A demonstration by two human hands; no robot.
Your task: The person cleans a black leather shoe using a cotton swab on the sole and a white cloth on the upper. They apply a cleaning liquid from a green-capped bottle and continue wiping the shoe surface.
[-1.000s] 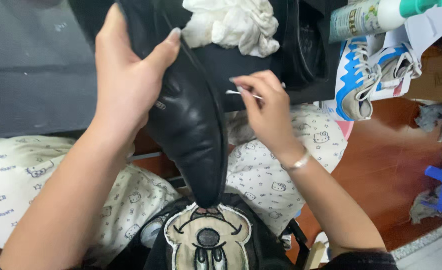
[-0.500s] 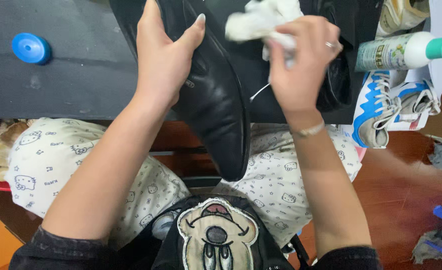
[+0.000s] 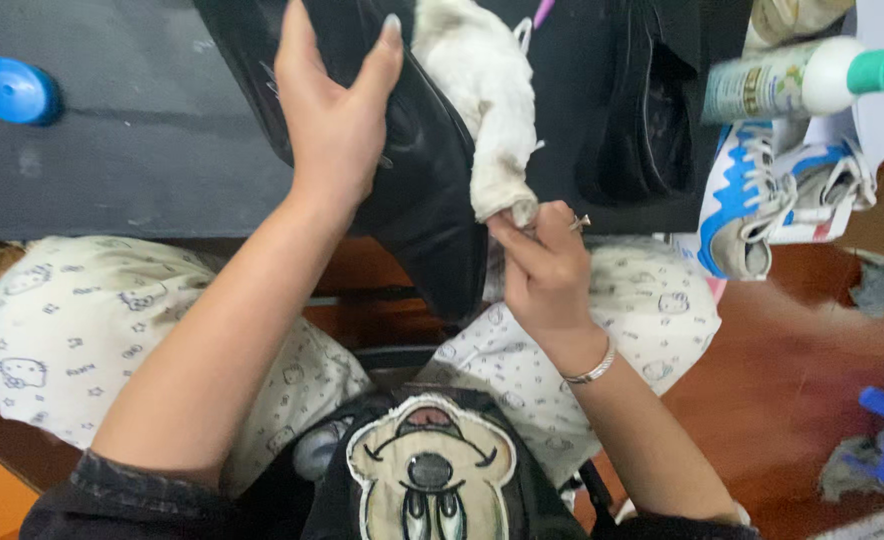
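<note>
The right hand (image 3: 547,275) has dropped to pinch the soft, light rag's (image 3: 487,120) lower end beside the stiff black shoe (image 3: 417,190), which the left hand (image 3: 332,120) grips.

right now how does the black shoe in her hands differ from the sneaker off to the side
The black shoe is plain dark glossy leather with a pointed toe; the sneaker is white with blue trim and laces. The black shoe is gripped by the left hand, with a white cloth lying against it that the right hand pinches; the sneaker lies untouched at the dark table's right edge. Both are footwear.
</note>
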